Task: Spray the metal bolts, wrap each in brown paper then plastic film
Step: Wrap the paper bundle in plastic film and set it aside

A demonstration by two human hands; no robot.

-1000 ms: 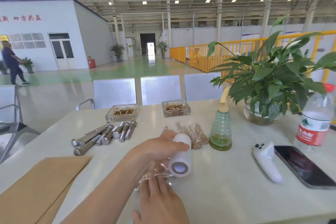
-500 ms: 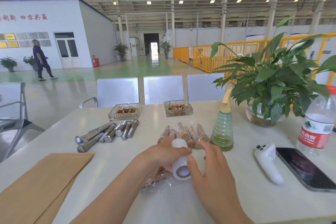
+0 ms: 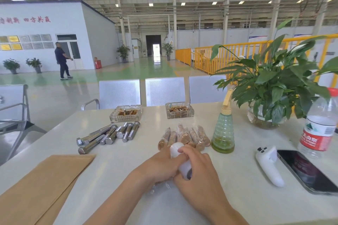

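The roll of plastic film (image 3: 180,160) is gripped by both the left hand (image 3: 162,167) and the right hand (image 3: 196,171), just before the wrapped bolts (image 3: 184,137); bare metal bolts (image 3: 108,134) lie further left. Loose film (image 3: 161,187) bunched beneath may cling and tangle. Half a second ago the right hand was only approaching the roll.

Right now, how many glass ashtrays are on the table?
2. One ashtray sits behind the bare bolts; the other ashtray sits behind the wrapped bolts.
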